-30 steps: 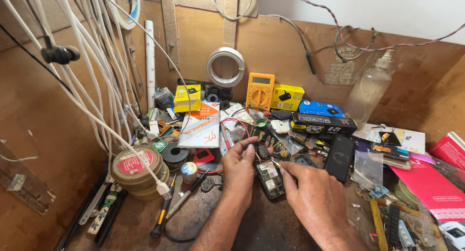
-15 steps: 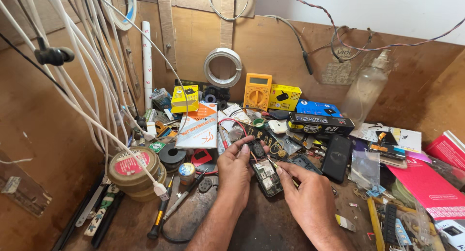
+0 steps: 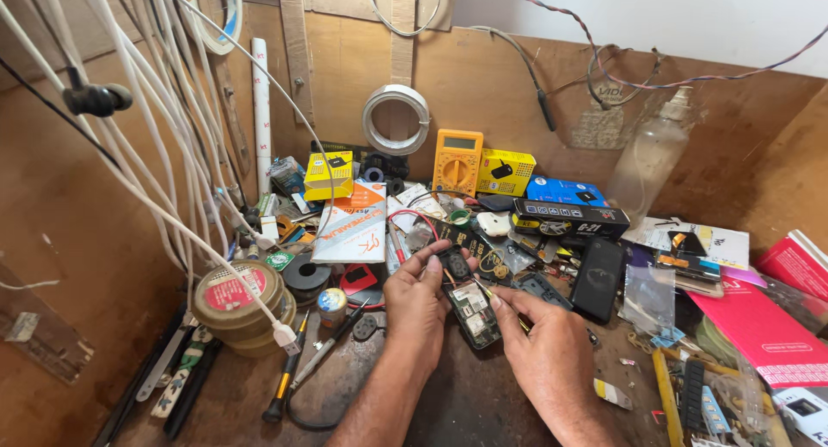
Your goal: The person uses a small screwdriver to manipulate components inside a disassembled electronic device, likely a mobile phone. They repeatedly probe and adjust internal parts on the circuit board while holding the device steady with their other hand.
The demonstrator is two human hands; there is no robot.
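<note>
My left hand (image 3: 420,302) grips the left side of a small opened phone with its circuit board exposed (image 3: 470,309), holding it just above the brown workbench. My right hand (image 3: 548,356) is at the phone's right edge and pinches a thin yellowish tool (image 3: 509,313) against the board. A second dark phone part (image 3: 454,263) lies just beyond my left fingertips. A black phone back (image 3: 597,279) rests to the right.
An orange multimeter (image 3: 457,160) and yellow boxes (image 3: 329,175) stand at the back wall. Round tins (image 3: 240,302) and screwdrivers (image 3: 285,387) lie at the left, a red booklet (image 3: 759,330) at the right. White cables (image 3: 147,154) hang at the left. A plastic bottle (image 3: 649,158) stands behind.
Both hands and the opened phone have shifted slightly up and away from me in view. My right hand has come closer to the board with the thin tool.
</note>
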